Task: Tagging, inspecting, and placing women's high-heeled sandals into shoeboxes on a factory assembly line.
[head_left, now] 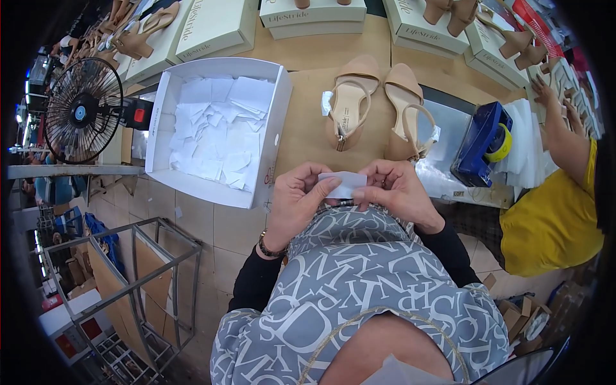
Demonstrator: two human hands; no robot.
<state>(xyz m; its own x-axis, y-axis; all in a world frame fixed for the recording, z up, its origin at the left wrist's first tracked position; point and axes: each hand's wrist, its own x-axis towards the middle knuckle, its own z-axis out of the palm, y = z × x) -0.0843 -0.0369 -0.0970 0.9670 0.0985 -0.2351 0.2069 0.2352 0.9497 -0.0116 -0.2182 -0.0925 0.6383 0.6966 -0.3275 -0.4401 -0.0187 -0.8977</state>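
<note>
Between both hands, just in front of my body, is a small piece of white paper (346, 184). My left hand (299, 196) pinches its left side between thumb and fingers, and my right hand (396, 192) pinches its right side. Just beyond lie two beige heeled sandals, the left sandal (350, 102) and the right sandal (403, 109), side by side with toes pointing away. Each has a bit of white wrapping on its ankle strap. To the left stands a white box (264, 160) holding many loose white paper pieces (215, 131).
A blue tape dispenser (471, 151) with yellow tape sits at the right, beside white sheets (526, 141). Shoe boxes (314, 22) topped with sandals line the far side. A black fan (83, 112) and metal frame rack (135, 282) stand left; a co-worker in yellow (545, 218) is at right.
</note>
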